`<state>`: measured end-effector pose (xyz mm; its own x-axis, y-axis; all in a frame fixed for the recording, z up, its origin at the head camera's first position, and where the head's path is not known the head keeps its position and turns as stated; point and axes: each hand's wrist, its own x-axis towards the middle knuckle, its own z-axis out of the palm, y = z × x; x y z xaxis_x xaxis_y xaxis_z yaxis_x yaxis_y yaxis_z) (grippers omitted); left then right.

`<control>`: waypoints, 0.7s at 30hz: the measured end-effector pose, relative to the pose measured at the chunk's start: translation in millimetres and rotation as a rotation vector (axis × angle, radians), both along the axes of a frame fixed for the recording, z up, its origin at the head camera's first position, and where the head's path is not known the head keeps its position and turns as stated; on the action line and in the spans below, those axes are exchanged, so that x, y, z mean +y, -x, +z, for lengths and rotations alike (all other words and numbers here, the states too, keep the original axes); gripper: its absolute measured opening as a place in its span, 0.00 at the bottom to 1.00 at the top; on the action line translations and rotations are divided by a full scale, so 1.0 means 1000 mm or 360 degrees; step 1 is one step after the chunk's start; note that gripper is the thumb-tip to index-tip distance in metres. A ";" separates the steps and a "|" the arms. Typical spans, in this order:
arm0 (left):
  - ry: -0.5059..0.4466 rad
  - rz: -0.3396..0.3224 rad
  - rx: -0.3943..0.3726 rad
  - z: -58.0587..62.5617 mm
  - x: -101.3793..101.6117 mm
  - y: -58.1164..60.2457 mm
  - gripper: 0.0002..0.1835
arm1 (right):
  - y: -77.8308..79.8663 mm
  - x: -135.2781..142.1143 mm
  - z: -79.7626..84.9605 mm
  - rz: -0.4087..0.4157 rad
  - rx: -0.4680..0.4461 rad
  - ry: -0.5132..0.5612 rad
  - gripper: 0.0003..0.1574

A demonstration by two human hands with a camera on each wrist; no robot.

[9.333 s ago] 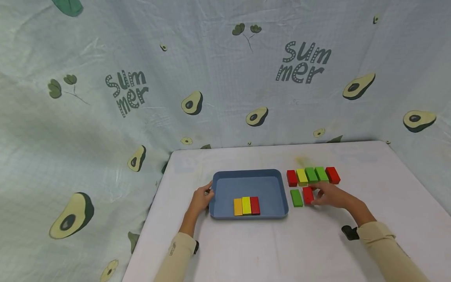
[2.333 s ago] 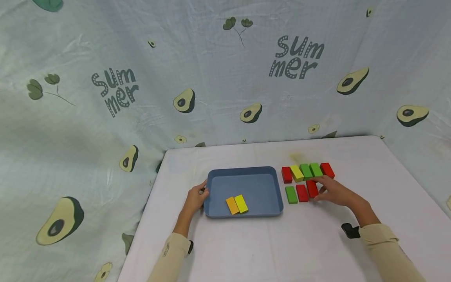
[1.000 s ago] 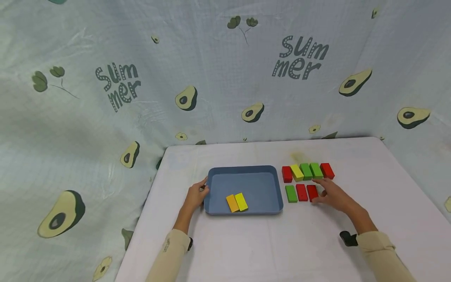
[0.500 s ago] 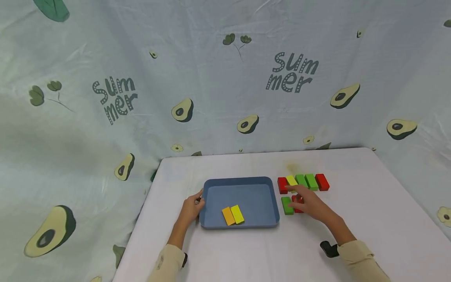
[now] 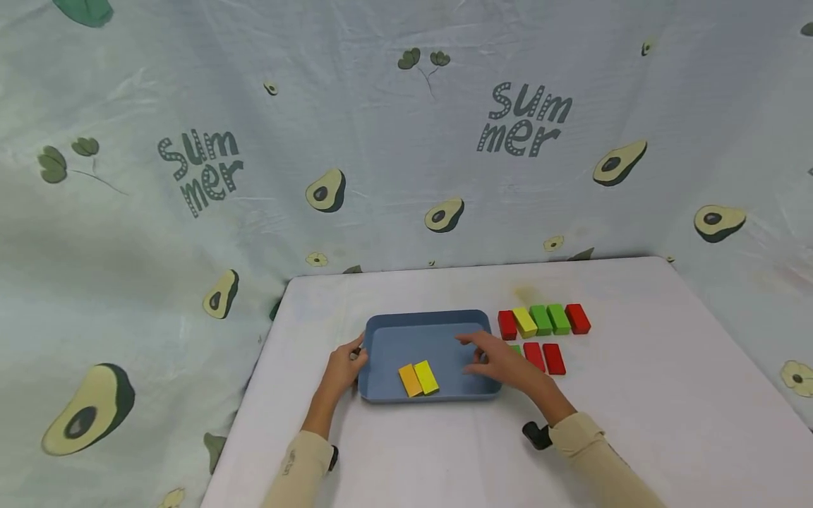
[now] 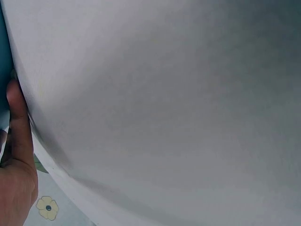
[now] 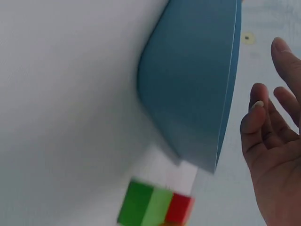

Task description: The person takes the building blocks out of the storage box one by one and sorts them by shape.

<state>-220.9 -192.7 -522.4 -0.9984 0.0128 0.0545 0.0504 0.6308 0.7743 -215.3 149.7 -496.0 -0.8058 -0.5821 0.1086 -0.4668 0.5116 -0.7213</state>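
Note:
My left hand [image 5: 339, 368] grips the left edge of a blue-grey tray [image 5: 416, 339]; in the left wrist view a finger [image 6: 19, 127] lies straight along the tray's side. Inside the tray, an orange block [image 5: 410, 380] and a yellow block [image 5: 426, 377] lie tilted against each other near the front. Over the tray's right part hovers my right hand [image 5: 508, 363], holding nothing, thumb and index finger apart. In the right wrist view that hand [image 7: 277, 155] has its fingers partly bent beyond the tray rim.
Right of the tray, a back row holds a red block [image 5: 507, 325], a yellow block [image 5: 524, 322], two green blocks and another red block [image 5: 578, 319]. Before it lie a partly hidden green block [image 5: 516, 348] and two red blocks [image 5: 554, 359]. A patterned cloth [image 5: 381, 141] hangs behind.
The red block from the tray now lies at the right end of the front row, released there. My right hand has moved left over the tray. My left hand stays at the tray's edge.

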 end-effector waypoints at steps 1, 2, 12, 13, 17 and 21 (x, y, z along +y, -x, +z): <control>-0.0002 0.0005 -0.0005 0.001 -0.001 0.000 0.25 | 0.000 -0.006 -0.001 0.0021 -0.0010 -0.0008 0.39; 0.0001 0.0003 0.0000 0.001 -0.001 -0.001 0.25 | 0.001 -0.012 -0.003 0.0039 -0.0008 -0.0025 0.39; 0.0023 -0.0037 0.0031 -0.008 -0.002 0.006 0.25 | 0.004 -0.040 -0.020 0.0131 0.0083 -0.0281 0.40; 0.0025 -0.0032 0.0032 -0.007 -0.002 0.005 0.25 | 0.004 -0.043 -0.021 0.0139 0.0105 -0.0315 0.40; 0.0015 -0.0040 0.0024 -0.005 -0.002 0.003 0.25 | 0.003 -0.051 -0.022 0.0185 0.0114 -0.0380 0.40; -0.0006 -0.0043 0.0025 -0.005 -0.003 0.001 0.25 | 0.000 -0.058 -0.022 0.0208 0.0038 -0.0373 0.40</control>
